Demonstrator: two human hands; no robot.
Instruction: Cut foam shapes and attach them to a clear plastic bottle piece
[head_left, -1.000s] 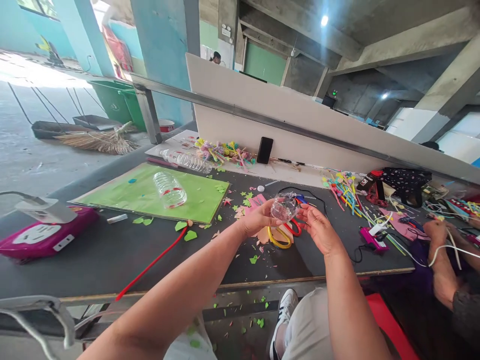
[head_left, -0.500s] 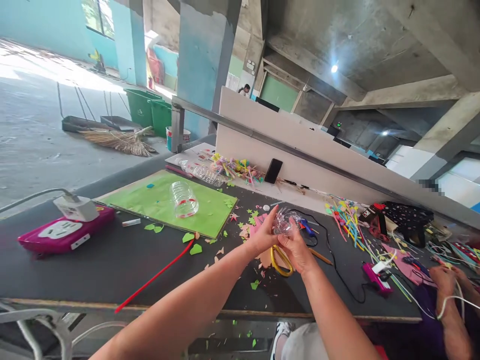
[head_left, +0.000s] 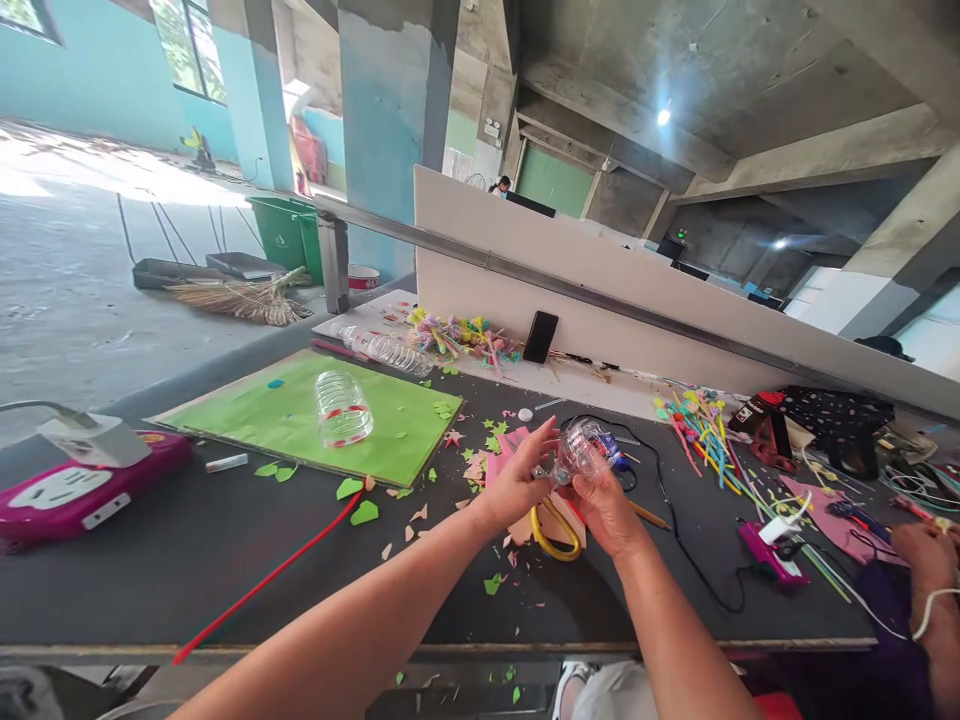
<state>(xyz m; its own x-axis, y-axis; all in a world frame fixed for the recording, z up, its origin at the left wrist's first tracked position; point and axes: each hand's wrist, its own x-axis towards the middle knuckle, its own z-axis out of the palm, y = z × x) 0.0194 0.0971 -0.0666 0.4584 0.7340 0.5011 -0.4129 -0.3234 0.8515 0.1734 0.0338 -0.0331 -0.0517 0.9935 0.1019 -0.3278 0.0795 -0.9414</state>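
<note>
Between my hands, above the dark table, is a clear plastic bottle piece (head_left: 579,450). My left hand (head_left: 523,478) touches its left side with the fingers partly spread. Wrapped round its right and lower side is my right hand (head_left: 604,500). Yellow-handled scissors (head_left: 555,535) lie just below, on pink and orange paper scraps. A clear ribbed bottle section with red marks (head_left: 343,410) lies on green paper (head_left: 405,425) to the left. A blue-handled tool (head_left: 619,458) with a black cord is behind my right hand.
At the left is a magenta power strip (head_left: 142,500), with a red stick (head_left: 270,575) beside it. A phone (head_left: 541,337) leans on the divider. Coloured straws (head_left: 709,435) lie at the right, near another person's hand (head_left: 926,550).
The view has shifted slightly. The clear piece has turned between my hands, and its rounded side now shows over my right fingers. The other person's hands have moved toward the right edge.
</note>
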